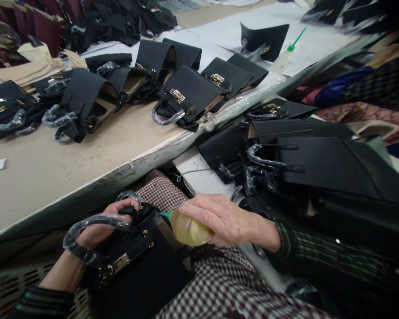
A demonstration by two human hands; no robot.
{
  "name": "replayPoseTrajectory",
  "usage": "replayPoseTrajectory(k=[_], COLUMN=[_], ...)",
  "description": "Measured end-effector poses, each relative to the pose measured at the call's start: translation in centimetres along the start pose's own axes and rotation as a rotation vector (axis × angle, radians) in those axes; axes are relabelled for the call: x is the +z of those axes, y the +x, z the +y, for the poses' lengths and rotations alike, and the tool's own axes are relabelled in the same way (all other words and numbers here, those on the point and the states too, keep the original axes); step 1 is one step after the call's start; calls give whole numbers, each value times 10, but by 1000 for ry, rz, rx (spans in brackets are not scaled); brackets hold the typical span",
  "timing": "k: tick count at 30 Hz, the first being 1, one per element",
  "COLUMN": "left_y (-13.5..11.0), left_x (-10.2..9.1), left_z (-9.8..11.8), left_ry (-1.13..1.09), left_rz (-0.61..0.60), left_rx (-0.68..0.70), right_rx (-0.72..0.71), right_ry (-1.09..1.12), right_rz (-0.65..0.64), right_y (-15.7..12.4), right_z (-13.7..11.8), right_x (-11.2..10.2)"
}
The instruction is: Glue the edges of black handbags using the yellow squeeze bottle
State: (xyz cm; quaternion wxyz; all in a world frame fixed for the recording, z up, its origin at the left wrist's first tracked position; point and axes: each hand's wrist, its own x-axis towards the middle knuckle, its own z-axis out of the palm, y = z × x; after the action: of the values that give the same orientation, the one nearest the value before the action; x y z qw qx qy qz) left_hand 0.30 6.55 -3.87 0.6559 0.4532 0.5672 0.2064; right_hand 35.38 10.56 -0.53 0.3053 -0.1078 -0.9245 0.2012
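Observation:
A black handbag (142, 274) with a gold clasp and plastic-wrapped handles lies on my lap. My left hand (103, 223) is closed around its top edge, with the wrapped handle looped over my wrist. My right hand (219, 219) is closed round a small squeeze bottle (188, 230) of yellowish liquid. The bottle's green nozzle points left and touches the bag near my left fingers.
A worktable (86, 155) in front carries a row of several black handbags (186, 95). More black bags (319, 164) are stacked on a lower surface to my right. A second green-nozzled bottle (291, 48) lies far right on the table. Dark bags and beige sheets pile up at the back left.

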Motion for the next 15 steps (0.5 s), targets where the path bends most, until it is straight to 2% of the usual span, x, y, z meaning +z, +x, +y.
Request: replayPoseTrajectory(k=[6, 15], left_y=[-2, -3], left_x=[1, 0], left_z=[-4, -4], left_ry=[-37, -49], left_rz=[14, 0], left_rx=[20, 17], right_rx=[91, 134], right_ry=[42, 118], right_rz=[-115, -209], right_y=[-9, -24], right_z=[-10, -19], right_x=[-6, -8])
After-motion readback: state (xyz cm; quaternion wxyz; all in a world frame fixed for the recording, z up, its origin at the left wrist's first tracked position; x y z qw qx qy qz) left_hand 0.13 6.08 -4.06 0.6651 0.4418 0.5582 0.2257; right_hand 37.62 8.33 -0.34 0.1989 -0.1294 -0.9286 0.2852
